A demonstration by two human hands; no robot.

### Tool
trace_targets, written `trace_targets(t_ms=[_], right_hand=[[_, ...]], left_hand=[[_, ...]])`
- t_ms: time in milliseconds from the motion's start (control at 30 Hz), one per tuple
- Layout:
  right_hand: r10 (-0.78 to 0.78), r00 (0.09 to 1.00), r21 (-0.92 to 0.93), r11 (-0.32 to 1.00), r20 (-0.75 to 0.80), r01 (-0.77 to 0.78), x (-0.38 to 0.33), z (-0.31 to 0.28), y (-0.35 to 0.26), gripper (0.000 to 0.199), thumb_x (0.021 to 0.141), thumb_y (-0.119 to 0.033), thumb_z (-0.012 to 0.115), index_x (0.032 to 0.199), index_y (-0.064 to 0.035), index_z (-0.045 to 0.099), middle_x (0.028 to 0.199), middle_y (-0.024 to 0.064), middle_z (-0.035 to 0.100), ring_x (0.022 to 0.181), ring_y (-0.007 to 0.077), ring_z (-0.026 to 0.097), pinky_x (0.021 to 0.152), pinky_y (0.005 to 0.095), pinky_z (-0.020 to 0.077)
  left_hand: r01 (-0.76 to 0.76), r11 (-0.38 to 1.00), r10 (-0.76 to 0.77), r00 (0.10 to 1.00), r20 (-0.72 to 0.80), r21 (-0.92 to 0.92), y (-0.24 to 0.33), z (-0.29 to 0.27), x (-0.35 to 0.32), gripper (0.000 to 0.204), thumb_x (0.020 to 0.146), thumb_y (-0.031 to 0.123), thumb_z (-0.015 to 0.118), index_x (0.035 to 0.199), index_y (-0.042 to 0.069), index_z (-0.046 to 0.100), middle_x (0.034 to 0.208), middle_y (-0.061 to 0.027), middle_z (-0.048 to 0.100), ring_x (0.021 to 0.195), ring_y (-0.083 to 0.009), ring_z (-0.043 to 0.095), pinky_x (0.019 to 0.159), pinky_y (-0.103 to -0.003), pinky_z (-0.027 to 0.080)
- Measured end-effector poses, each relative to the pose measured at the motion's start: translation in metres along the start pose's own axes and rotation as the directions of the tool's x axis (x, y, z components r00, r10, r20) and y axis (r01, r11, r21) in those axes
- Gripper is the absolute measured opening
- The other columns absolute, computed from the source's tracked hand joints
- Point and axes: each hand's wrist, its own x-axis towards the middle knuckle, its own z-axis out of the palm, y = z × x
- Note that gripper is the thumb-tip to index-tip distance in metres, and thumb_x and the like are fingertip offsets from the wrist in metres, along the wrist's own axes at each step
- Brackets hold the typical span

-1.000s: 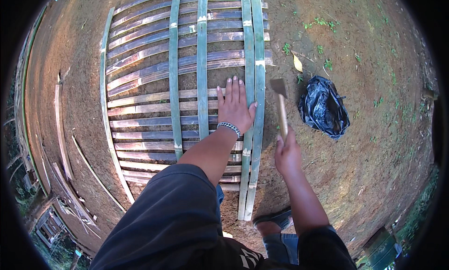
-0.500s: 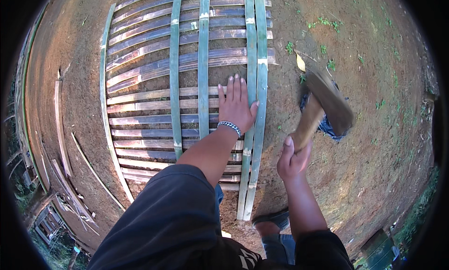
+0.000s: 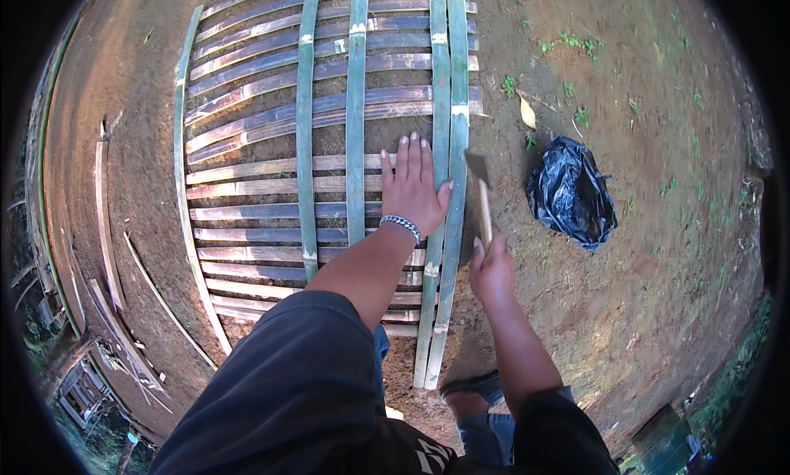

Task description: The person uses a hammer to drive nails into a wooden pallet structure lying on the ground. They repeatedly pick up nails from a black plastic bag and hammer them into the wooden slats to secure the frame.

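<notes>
Wooden hammer [image 3: 480,197] clamped in right grip [image 3: 490,269]; left hand [image 3: 413,189] flat, spread on bamboo panel [image 3: 329,146].

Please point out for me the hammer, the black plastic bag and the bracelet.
hammer [image 3: 477,166]: head view, on its metal head, above the right hand.
black plastic bag [image 3: 569,195]: head view, middle of the crumpled bag on the soil.
bracelet [image 3: 401,222]: head view, on the band at the left wrist.

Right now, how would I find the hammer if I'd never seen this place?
Find the big bamboo panel lying flat on the dirt. Go to its right edge, where two green strips run side by side, and look just beside them. The hammer is there, gripped in the right hand; it is the only thing with a pale wooden handle and a dark metal head.
</notes>
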Motion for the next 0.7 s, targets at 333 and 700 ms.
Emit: trace_targets(t_ms=[333, 700], right_hand=[[0.005, 0.997, 0.016, 1.000, 0.077, -0.007, 0.009, -0.005, -0.015, 0.039, 0.100, -0.018, 0.061, 0.134, -0.0020, 0.051, 0.099, 0.0293, 0.069, 0.089, 0.0504, 0.068, 0.078, 0.0528, 0.0565], [0.094, 0.985, 0.199, 0.978, -0.146, -0.064, 0.001, -0.012, -0.013, 0.033, 0.099, -0.021, 0.064, 0.125, -0.0030, 0.056, 0.090, 0.0305, 0.069, 0.083, 0.0493, 0.070, 0.073, 0.0543, 0.0560]], left_hand=[[0.012, 1.000, -0.012, 1.000, 0.029, 0.002, -0.002, 0.000, -0.003, 0.082, 0.101, 0.050, 0.045, 0.158, -0.006, 0.027, 0.167, -0.0237, 0.022, 0.157, -0.0366, 0.014, 0.126, -0.060, 0.005], [-0.003, 1.000, 0.003, 1.000, -0.023, -0.007, -0.003, 0.000, -0.002, 0.081, 0.100, 0.050, 0.045, 0.156, -0.007, 0.030, 0.166, -0.0244, 0.023, 0.157, -0.0375, 0.014, 0.126, -0.060, 0.005]])
